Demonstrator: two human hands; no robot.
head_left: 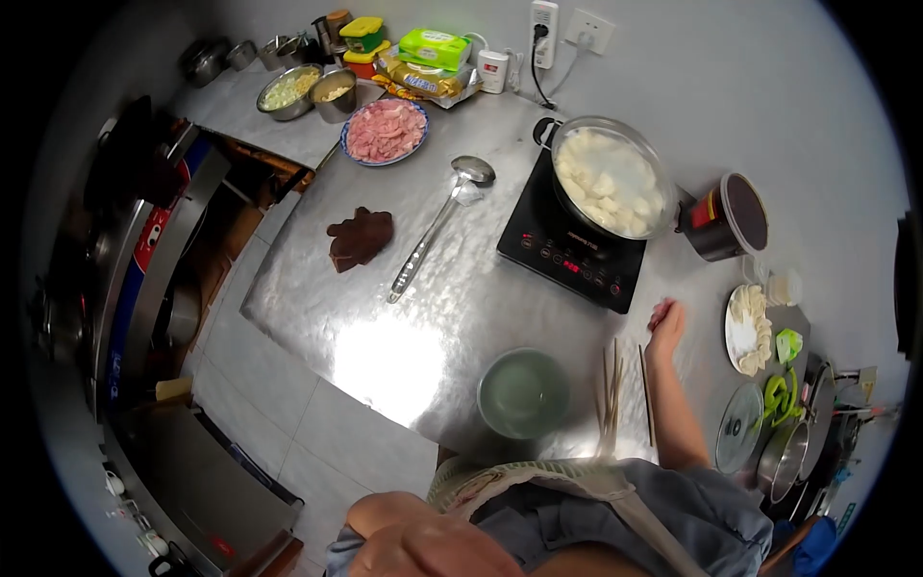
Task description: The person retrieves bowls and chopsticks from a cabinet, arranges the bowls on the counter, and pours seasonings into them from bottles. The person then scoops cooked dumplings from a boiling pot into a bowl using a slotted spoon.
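Observation:
My right hand rests on the steel table with its fingers curled in; I see nothing in it. It is just in front of the black induction cooker, on which a pot holds white dumplings in cloudy liquid. Beside my right forearm lie several thin chopsticks. To their left sits a green bowl of liquid. My left arm is bent at the bottom edge, very near the camera, and its hand does not show.
A long-handled metal ladle and a brown cloth-like item lie on the table. Behind are a plate of raw meat slices and metal bowls. On the right are a dark tub, a dumpling plate and a glass lid.

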